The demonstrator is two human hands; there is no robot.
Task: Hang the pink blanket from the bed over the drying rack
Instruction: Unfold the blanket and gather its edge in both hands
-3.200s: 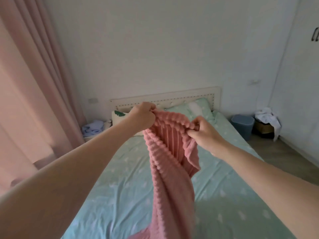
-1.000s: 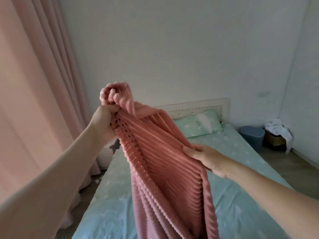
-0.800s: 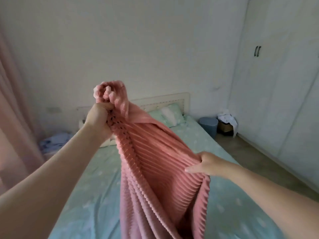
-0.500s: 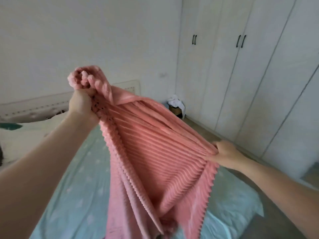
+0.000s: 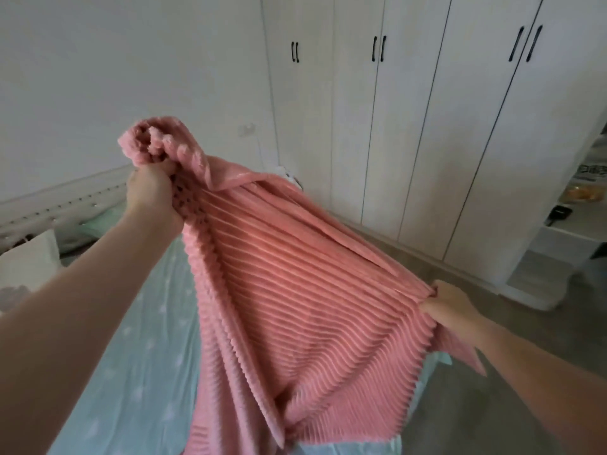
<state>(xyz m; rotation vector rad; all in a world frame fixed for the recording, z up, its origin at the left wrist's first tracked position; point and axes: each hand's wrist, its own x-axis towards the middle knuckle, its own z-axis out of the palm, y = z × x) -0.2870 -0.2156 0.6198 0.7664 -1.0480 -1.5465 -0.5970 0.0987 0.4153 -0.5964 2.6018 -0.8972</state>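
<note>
The pink blanket (image 5: 295, 307), ribbed and fluffy, hangs spread in the air between my two hands above the bed (image 5: 138, 372). My left hand (image 5: 152, 192) is raised at the upper left and clenched on a bunched corner that sticks up above the fist. My right hand (image 5: 451, 303) is lower at the right and pinches the blanket's edge. The cloth stretches taut from one hand to the other and sags down out of the bottom of the frame. No drying rack is in view.
The bed has a mint green sheet, a white pillow (image 5: 29, 257) and a pale headboard (image 5: 62, 205) at the left. A white wardrobe (image 5: 427, 126) with black handles fills the right wall. Grey floor (image 5: 512, 421) runs beside the bed. A white shelf unit (image 5: 565, 231) stands at the far right.
My view has swung right from the headboard wall to the wardrobe. My hands have pulled apart, the right one going down and to the right, and the blanket is spread wider.
</note>
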